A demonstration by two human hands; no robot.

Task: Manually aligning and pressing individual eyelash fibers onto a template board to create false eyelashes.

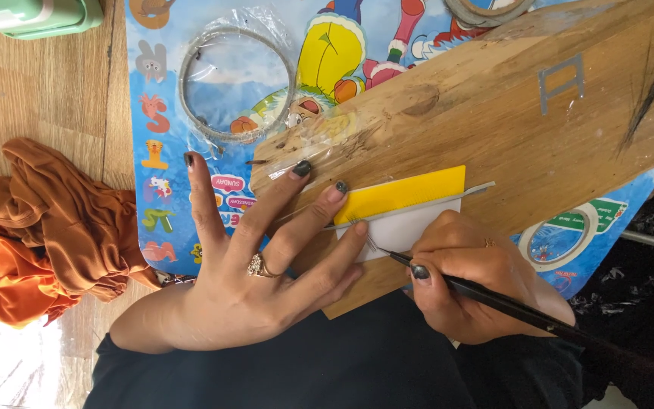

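Honestly, the trick here looks like keeping the left hand flat, fingers spread open and pressing the thin grey strip against the wooden board, right at the fingertips. The right hand has its fingers pinched shut on a slim black tool, tip just beside the left fingertips, over the white card. Above sits a ridged yellow piece; the board's rough, wrapped in glossy plastic. Crumpled orange cloth lies well left.

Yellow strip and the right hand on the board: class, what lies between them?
In the head view, a white card lies between the yellow strip and the right hand, on the wooden board.
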